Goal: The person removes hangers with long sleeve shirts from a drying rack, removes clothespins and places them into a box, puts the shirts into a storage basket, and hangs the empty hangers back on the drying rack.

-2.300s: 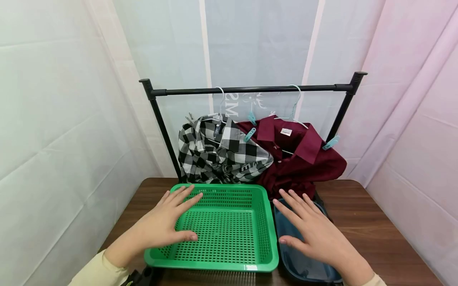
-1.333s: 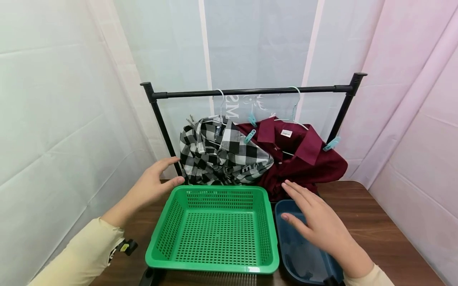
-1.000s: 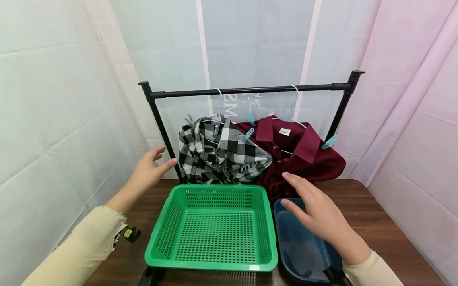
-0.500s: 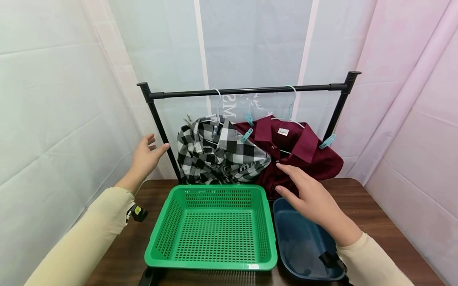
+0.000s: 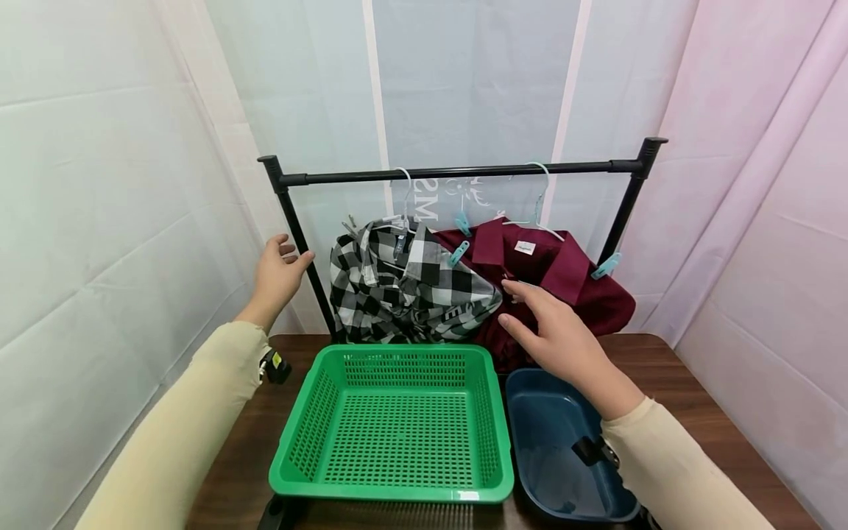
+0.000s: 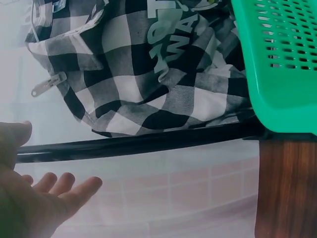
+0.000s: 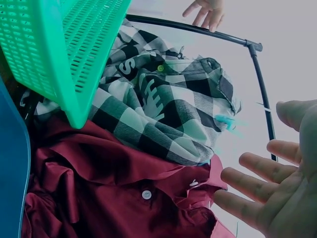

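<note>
My left hand (image 5: 277,274) is beside the left post of a black clothes rack (image 5: 424,174), thumb and fingers spread on either side of the post in the left wrist view; contact is unclear. A black-and-white checked shirt (image 5: 397,294) hangs from the rack on a white hanger. To its right, a maroon shirt (image 5: 573,269) hangs on another hanger, with light blue clothespins (image 5: 606,266) clipped on. My right hand (image 5: 559,335) hovers before the maroon shirt with fingers extended, holding nothing. Grey clothespins (image 5: 350,224) sit at the checked shirt's left shoulder.
A green plastic basket (image 5: 391,495) with nothing in it stands at the front middle of the brown wooden table (image 5: 682,412). Right of it is a dark blue basin (image 5: 550,471), partly under my right forearm. Pale cloth curtains surround the table.
My left hand has left the green basket and moved up to the rack's left post. The right hand has risen from over the blue basin to the maroon shirt. The shirts stay put.
</note>
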Demonstrator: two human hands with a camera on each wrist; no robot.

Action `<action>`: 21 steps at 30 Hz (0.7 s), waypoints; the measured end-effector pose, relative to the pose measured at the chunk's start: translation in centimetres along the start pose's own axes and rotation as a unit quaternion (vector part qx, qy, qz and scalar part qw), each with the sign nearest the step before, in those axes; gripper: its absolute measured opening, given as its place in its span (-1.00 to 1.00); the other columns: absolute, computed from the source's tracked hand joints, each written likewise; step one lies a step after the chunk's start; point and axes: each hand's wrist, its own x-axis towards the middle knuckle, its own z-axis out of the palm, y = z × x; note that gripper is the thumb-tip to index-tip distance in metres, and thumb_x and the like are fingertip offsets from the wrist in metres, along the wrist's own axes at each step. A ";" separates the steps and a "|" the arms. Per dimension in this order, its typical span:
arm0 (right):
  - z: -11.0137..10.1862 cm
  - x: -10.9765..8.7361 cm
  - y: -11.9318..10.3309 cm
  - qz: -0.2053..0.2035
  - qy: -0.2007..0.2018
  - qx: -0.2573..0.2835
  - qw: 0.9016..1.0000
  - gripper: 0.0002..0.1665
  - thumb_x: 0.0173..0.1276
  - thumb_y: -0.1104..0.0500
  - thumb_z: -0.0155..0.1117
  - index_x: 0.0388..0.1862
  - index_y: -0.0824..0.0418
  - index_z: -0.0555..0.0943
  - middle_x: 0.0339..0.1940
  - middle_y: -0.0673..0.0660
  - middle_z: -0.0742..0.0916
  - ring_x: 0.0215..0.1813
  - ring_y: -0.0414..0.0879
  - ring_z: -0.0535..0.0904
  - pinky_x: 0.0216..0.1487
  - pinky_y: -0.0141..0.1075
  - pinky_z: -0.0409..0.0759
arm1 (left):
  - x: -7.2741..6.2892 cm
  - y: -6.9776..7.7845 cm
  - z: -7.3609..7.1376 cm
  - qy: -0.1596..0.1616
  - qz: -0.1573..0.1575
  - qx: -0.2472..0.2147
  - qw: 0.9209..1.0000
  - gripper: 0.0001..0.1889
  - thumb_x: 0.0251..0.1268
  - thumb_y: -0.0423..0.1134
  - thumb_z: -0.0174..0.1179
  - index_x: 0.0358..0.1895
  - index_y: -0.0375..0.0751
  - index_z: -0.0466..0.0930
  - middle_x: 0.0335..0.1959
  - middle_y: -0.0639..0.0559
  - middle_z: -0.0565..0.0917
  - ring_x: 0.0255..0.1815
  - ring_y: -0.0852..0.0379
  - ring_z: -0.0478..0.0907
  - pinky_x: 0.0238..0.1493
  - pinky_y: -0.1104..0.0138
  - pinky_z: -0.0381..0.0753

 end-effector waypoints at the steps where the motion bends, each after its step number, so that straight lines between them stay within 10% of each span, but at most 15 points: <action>1: 0.1 0.3 0.0 0.001 -0.001 0.002 1.000 -0.27 0.57 -0.15 0.18 0.60 0.03 0.30 0.47 0.16 0.53 0.43 0.11 0.48 0.36 0.17 0.46 | 0.1 0.1 0.0 0.001 -0.002 -0.006 1.000 -0.13 0.51 0.12 0.15 0.66 -0.17 -0.06 0.53 -0.29 0.30 0.49 -0.22 0.36 0.34 -0.10 0.49; 12: 0.7 3.1 0.1 0.027 -0.005 0.030 0.999 -0.30 0.57 -0.14 0.20 0.57 0.05 0.33 0.43 0.14 0.56 0.35 0.12 0.55 0.28 0.14 0.54 | 1.4 -0.4 0.7 0.027 -0.007 -0.098 0.995 -0.31 0.55 -0.24 0.17 0.62 -0.13 0.09 0.42 -0.29 0.43 0.41 -0.14 0.47 0.22 0.07 0.60; 21: 1.9 5.0 1.0 0.055 -0.019 0.080 0.995 -0.31 0.59 -0.15 0.16 0.57 0.05 0.33 0.42 0.13 0.58 0.38 0.09 0.55 0.32 0.10 0.53 | 2.3 -0.7 1.9 0.038 0.054 -0.004 0.998 -0.67 0.60 -0.23 0.10 0.24 -0.36 0.46 0.07 -0.28 0.68 0.07 -0.14 0.63 -0.04 0.17 0.54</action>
